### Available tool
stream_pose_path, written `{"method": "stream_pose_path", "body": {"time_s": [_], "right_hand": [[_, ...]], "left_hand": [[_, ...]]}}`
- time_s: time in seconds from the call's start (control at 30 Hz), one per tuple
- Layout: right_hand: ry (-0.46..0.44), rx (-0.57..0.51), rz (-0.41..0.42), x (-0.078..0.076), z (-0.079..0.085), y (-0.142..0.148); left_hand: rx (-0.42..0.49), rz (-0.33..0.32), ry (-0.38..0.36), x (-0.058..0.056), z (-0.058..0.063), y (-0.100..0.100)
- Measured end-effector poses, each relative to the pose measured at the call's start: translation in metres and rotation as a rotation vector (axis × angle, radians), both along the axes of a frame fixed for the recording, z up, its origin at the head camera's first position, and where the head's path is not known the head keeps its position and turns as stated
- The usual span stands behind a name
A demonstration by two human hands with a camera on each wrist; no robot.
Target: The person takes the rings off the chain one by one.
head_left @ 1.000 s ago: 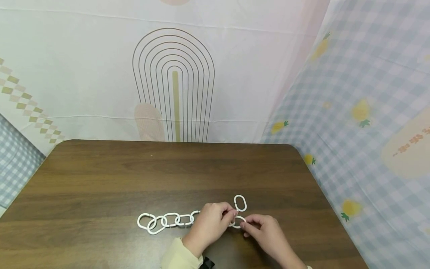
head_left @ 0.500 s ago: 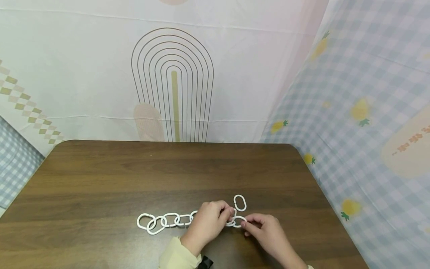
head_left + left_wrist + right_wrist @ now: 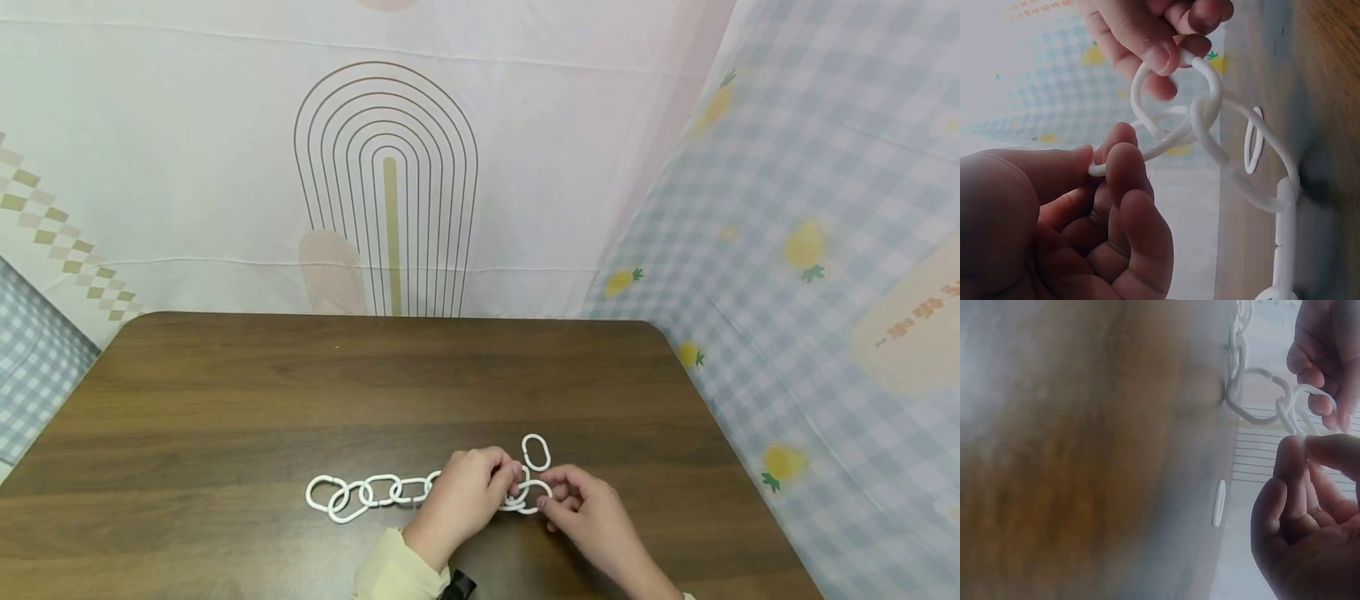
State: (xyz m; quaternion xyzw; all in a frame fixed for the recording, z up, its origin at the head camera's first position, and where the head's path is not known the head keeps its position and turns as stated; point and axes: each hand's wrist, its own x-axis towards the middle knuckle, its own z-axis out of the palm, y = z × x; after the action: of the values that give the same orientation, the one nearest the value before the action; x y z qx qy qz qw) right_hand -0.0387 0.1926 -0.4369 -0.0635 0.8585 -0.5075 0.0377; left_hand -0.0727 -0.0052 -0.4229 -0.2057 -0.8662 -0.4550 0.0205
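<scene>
A chain of white plastic links [image 3: 386,490] runs across the table from the left toward my hands. My left hand [image 3: 467,498] pinches a white link near the chain's right end between thumb and fingers; the left wrist view shows that link [image 3: 1159,150] from the side. Close by on the right, my right hand [image 3: 592,521] pinches another link [image 3: 1137,94] by thumb and fingertips. These two links cross each other in the left wrist view, raised off the table. My left hand hides part of the chain. One loose oval link [image 3: 525,450] lies just beyond the hands.
The brown wooden table [image 3: 247,375] has its far edge against a white patterned cloth [image 3: 540,167]. A blue checked cloth [image 3: 847,317] with pineapples hangs along the right side. A black strap end [image 3: 459,585] shows by the left cuff.
My left hand has shifted slightly left with its link. The right hand's index finger has lifted a little, and its link has turned slightly. The loose link and the chain's left part lie still.
</scene>
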Motion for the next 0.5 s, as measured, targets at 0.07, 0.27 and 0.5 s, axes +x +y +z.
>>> {"method": "stream_pose_path", "body": {"time_s": [0.07,0.27,0.5], "right_hand": [[0.006,-0.043,0.032,0.0008,-0.0014,-0.0001],[0.121,-0.063,0.158,0.0032,-0.0038,-0.0002],[0.255,-0.043,0.247,0.0019,-0.0051,0.0001]], "left_hand": [[-0.001,-0.001,-0.005,0.0003,0.0005,-0.0001],[0.001,0.002,-0.010,0.0002,0.0012,-0.0005],[-0.007,0.004,0.000,-0.0012,0.0000,-0.0010]]}}
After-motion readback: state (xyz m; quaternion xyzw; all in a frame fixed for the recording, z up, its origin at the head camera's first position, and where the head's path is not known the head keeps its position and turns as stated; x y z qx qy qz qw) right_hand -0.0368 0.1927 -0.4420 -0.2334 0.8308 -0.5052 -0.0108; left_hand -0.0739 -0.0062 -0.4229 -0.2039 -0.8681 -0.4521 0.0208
